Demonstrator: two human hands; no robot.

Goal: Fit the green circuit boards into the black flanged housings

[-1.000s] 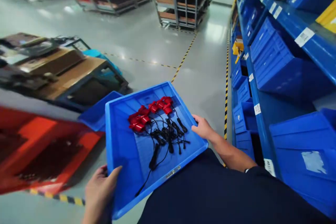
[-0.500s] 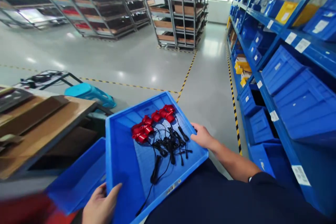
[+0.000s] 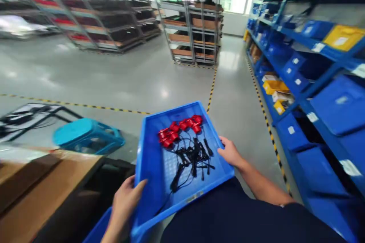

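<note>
A shallow blue plastic bin (image 3: pixel 148 205) is held in front of my body, slightly tilted. My left hand (image 3: pixel 127 201) grips its left wall, thumb over the rim and fingers hidden behind the outer side. On the opposite wall my right hand (image 3: pixel 229 152) is closed round the rim, its fingers partly out of sight. Inside lie several red plastic parts (image 3: pixel 171 136), bunched in an arc toward the far side. Black cables (image 3: pixel 194 155) with small plugs run from them and lie coiled on the bin's floor.
Blue shelving (image 3: pixel 302 98) with blue and yellow bins lines the right side. At left are a turquoise stool (image 3: pixel 85 134) and a bench with cardboard (image 3: pixel 54 182). Metal rack carts (image 3: pixel 194 26) stand ahead. Yellow-black tape (image 3: pixel 269 131) marks the floor.
My view has moved forward along the aisle, and the bench and stool have shifted toward the lower left. Both hands still hold the bin, which sits further right in view.
</note>
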